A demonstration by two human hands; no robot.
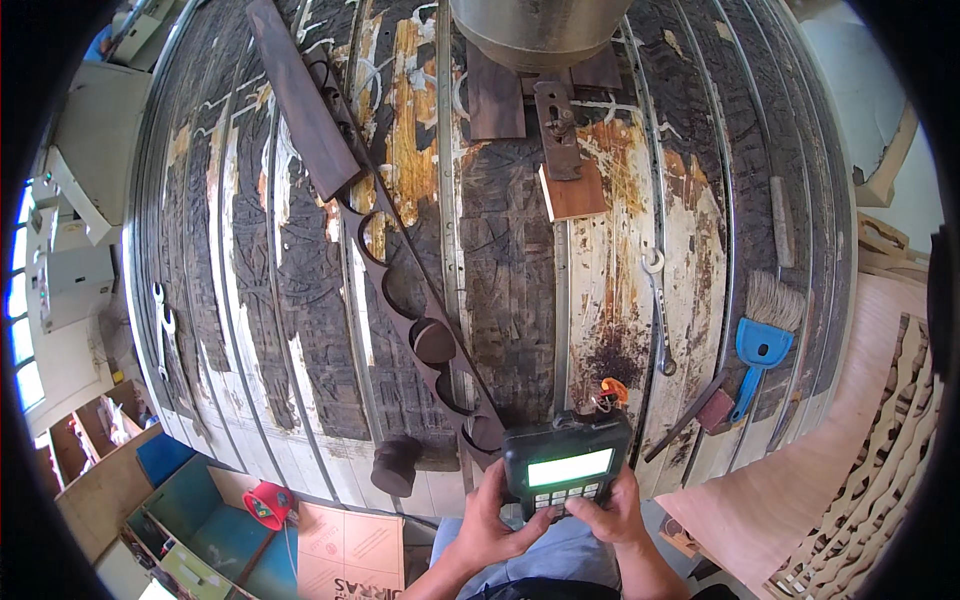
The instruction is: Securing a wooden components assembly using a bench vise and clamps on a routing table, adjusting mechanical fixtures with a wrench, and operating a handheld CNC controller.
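Observation:
A black handheld controller (515, 447) with a lit screen and a keypad is held between my two hands at the near edge of the machine bed. My left hand (492, 525) wraps its left side, thumb at the lower keys. On the other side, my right hand (612, 508) grips the casing, its thumb also over the keypad. Just beyond the controller lies a dark wooden strip (373, 262) with round cutouts, one disc (434, 341) sitting in it. A short dark wooden cylinder (396, 466) stands left of my left hand.
Overhead at the far side hangs a metal spindle housing (540, 30). Below it a metal clamp (556, 130) presses near a reddish wood block (575, 192). A dark plank (303, 100), wrenches (657, 310) (165, 325) and a blue brush (765, 345) lie on the grooved bed (510, 250).

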